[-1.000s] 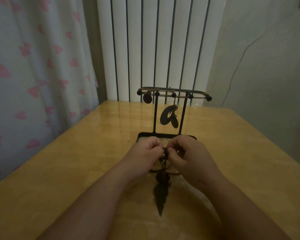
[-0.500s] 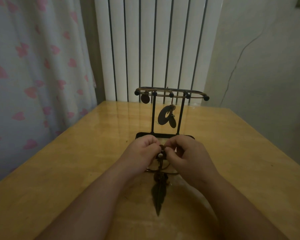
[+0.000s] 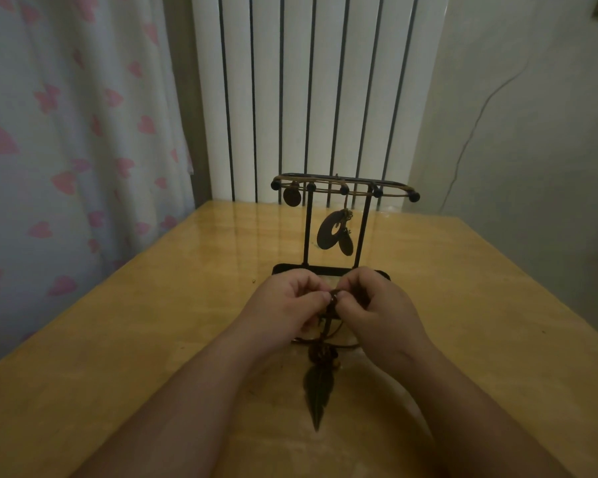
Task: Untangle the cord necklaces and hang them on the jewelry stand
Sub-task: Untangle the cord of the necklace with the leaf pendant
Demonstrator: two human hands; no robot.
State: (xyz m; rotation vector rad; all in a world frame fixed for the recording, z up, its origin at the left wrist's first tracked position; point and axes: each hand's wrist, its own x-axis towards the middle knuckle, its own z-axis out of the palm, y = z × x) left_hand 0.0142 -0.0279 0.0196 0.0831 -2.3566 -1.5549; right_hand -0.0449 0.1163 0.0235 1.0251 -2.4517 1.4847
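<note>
Open counter (image 3: 145, 332) lies left and right of the jewelry stand (image 3: 307, 232); you may pass there. Straight ahead of your left hand (image 3: 287, 305) and right hand (image 3: 380, 310), its posts, hung pendants (image 3: 328, 232) and corded top rail bar the way. The cord necklace (image 3: 319, 388) occupies the gap between your forearms

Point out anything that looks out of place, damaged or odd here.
A small stray speck lies alone on the yellow wooden table, left of the black metal jewelry stand; too small to identify. A thin dark line, crack or wire, runs up the grey wall.
</note>
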